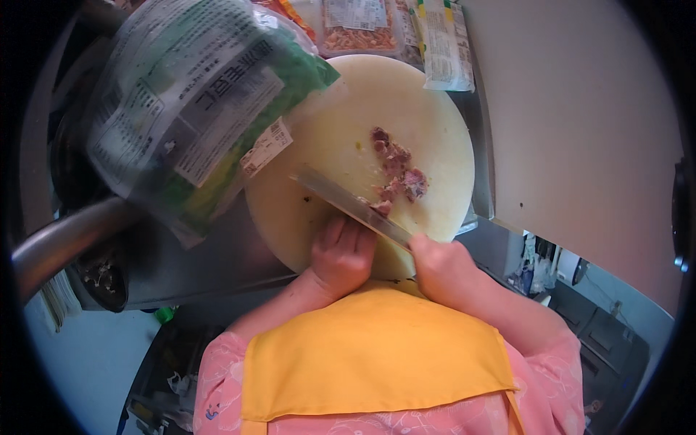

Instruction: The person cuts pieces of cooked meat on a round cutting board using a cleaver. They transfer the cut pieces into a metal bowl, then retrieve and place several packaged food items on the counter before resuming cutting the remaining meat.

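Observation:
On a round pale cutting board (435, 114) lie chopped chunks of reddish meat (414, 184), strung from the board's upper middle down to the knife. My right hand (443, 263) is closed around the handle of a broad-bladed kitchen knife (348, 202), whose blade slants up and left across the board. Just below the blade, my left hand (345, 253) rests on the near part of the board with its fingers curled. A small piece of meat touches or lies close to the blade's far side. The blade hides part of my left fingertips, so whether they hold meat is unclear.
A large plastic bag with green contents (217, 103) overhangs the board's left side. Beyond the board stand a plastic tray of shredded pinkish food (360, 38) and an upright packet (447, 49). A metal pipe or handle (76, 239) juts in at left; a pale panel (582, 119) flanks the right.

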Demonstrator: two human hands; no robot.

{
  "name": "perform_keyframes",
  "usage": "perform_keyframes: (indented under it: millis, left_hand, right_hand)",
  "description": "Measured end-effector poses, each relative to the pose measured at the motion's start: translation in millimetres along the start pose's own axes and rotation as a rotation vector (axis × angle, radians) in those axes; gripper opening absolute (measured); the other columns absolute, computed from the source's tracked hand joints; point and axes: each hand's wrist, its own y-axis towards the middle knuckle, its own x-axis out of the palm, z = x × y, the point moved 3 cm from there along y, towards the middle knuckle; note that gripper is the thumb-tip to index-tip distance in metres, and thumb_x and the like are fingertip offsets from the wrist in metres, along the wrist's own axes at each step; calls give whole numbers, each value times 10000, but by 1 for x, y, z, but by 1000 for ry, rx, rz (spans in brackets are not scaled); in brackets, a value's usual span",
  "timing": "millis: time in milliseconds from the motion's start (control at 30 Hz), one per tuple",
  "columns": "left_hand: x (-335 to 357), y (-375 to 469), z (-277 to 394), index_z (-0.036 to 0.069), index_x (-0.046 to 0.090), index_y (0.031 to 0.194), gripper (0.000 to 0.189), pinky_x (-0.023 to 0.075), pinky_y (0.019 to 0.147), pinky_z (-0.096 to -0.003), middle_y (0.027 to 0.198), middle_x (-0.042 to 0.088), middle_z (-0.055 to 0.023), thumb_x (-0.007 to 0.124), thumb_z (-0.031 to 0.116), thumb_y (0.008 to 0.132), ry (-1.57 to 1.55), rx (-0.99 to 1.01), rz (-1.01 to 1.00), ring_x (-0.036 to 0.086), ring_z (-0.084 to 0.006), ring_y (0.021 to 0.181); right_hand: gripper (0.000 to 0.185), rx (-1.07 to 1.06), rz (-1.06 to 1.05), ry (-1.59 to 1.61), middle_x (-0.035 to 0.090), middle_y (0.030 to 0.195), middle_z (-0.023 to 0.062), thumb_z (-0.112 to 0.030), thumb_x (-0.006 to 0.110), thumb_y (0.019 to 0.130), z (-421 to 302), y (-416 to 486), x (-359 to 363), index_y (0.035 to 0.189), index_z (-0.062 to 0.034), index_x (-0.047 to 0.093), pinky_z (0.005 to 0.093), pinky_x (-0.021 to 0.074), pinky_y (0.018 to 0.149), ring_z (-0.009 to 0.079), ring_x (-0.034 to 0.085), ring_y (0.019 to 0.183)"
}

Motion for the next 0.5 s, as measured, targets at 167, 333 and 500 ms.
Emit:
perform_keyframes:
  millis: [167, 333, 500]
  left_hand:
    - [1, -1, -7, 65, 705, 1024, 265, 556, 770, -420, 967, 687, -122, 678, 81, 760, 11, -23, 3, 652, -337, 905]
    - [-3, 3, -4, 55, 690, 1024, 247, 561, 764, -419, 993, 700, -129, 713, 66, 779, -8, -56, -39, 664, -334, 888]
    - [-5, 9, -5, 33, 673, 936, 155, 500, 630, -351, 936, 684, -102, 659, 66, 785, -20, 18, 102, 626, -245, 790]
  right_hand:
    - [240, 28, -5, 25, 588, 665, 179, 51, 626, 730, -9, 43, 2, 908, -8, 476, 481, 505, 507, 407, 633, 591]
    - [202, 51, -17, -36, 630, 661, 161, 20, 611, 774, 12, -8, 2, 932, -1, 486, 433, 529, 508, 363, 671, 604]
    - [177, 120, 10, -33, 626, 665, 166, 5, 615, 798, 18, -48, -25, 928, -11, 496, 441, 526, 515, 374, 653, 594]
